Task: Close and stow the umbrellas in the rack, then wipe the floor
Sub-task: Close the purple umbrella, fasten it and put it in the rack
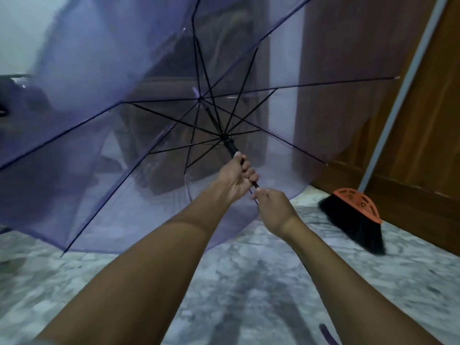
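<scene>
While the open translucent purple umbrella (154, 125) is tilting above the marble floor (236, 282), the left hand (236, 179) and right hand (271, 207) are gripping its thin black shaft (254, 183); light, floppy canopy, stiff ribs, so the runner looks the best hold.

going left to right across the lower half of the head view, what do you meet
left hand → right hand → broom, leaning on the wooden door
</scene>
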The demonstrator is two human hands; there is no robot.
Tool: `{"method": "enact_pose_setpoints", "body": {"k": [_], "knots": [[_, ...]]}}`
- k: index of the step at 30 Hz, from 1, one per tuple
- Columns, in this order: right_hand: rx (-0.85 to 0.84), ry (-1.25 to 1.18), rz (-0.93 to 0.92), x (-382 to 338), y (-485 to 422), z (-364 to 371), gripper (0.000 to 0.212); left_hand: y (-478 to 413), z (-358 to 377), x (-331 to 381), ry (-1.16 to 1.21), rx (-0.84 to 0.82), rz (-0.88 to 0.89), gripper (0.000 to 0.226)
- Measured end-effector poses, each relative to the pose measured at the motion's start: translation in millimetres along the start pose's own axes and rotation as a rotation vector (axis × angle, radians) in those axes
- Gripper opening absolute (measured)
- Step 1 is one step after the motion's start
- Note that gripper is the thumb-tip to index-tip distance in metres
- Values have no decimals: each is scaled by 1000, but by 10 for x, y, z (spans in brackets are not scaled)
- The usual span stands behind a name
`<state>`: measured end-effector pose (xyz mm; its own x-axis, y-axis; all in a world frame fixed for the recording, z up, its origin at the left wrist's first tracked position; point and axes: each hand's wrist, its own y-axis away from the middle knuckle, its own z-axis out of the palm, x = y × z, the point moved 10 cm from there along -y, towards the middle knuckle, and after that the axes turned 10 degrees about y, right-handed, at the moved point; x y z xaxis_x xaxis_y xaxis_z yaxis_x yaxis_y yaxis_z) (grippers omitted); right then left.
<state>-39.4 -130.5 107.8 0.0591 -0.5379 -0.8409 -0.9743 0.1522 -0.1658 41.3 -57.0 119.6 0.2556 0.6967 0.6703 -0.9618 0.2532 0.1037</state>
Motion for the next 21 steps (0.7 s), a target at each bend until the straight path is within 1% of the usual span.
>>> {"method": "enact_pose_setpoints", "body": {"k": [1, 3, 4, 5, 7, 8, 9, 12, 15, 18, 21], "knots": [[-5, -26, -2, 16, 14, 27, 29, -41, -14, 36, 10, -11, 4, 40], [-27, -47, 9, 54, 66, 66, 38, -85, -57, 104, 29, -35, -2, 41], [-86, -58, 6, 74, 123, 106, 41, -101, -89, 158, 33, -33, 3, 41], [-181, -74, 9, 113, 199, 167, 39, -135, -128, 234, 43, -31, 18, 41], [-383, -113, 70, 259, 425, 280, 38, -187, -236, 424, 62, -21, 60, 42], [-443, -127, 104, 324, 544, 300, 38, -202, -301, 516, 78, -13, 82, 42], [-459, -129, 125, 374, 625, 297, 39, -230, -382, 591, 103, -3, 101, 43], [-335, -60, 106, 407, 668, 156, 39, -255, -556, 663, 176, 30, 125, 43], [-267, 29, 65, 331, 564, 57, 40, -177, -511, 570, 232, 16, 129, 43], [-167, 102, -7, 106, 298, -74, 42, -29, -275, 190, 212, -75, 12, 41], [-101, 214, -100, -154, 112, -103, 44, 44, -56, -50, 172, -119, -80, 40]]}}
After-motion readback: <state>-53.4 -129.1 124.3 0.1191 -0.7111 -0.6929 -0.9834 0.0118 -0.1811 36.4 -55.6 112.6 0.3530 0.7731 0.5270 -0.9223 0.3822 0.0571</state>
